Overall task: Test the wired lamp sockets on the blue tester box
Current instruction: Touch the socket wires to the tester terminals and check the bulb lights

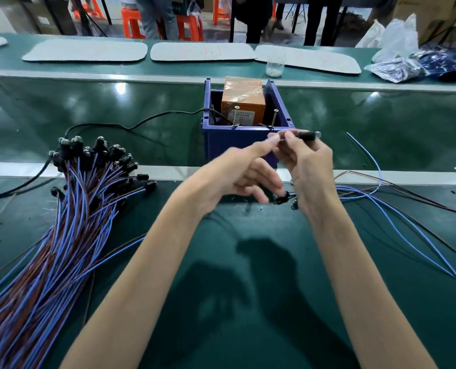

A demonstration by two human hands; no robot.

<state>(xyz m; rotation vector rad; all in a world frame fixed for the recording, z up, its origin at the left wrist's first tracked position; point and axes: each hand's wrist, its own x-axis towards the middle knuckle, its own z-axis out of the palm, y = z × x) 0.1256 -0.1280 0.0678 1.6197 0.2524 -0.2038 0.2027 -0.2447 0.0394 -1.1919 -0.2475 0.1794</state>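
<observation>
Green conveyor bench point(62, 110) w/ glossy light glare; orange stools point(132, 16) & cardboard boxes point(434, 17) behind.

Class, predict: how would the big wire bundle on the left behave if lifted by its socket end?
The wire bundle would likely droop, since its thin strands curve loosely. Strands may slip apart; no tie is visible.

Blue tester box point(237, 145): moulded plastic, smooth, dull sheen. Inside it, orange block point(243, 102) under glossy, wrinkled clear tape, beside bare metal screws point(275, 117). Lamp socket point(307, 135) at the fingertips: black plastic, clear glassy tip; blue lead point(282, 139) in smooth plastic insulation, like the bundled wires point(62, 235). Conveyor belt point(88, 107): glossy green, mirrors the lights. Near worktop point(248, 288): matt green. Beyond, crinkled shiny plastic bags point(397, 43) and a clear plastic cup point(274, 65).
</observation>
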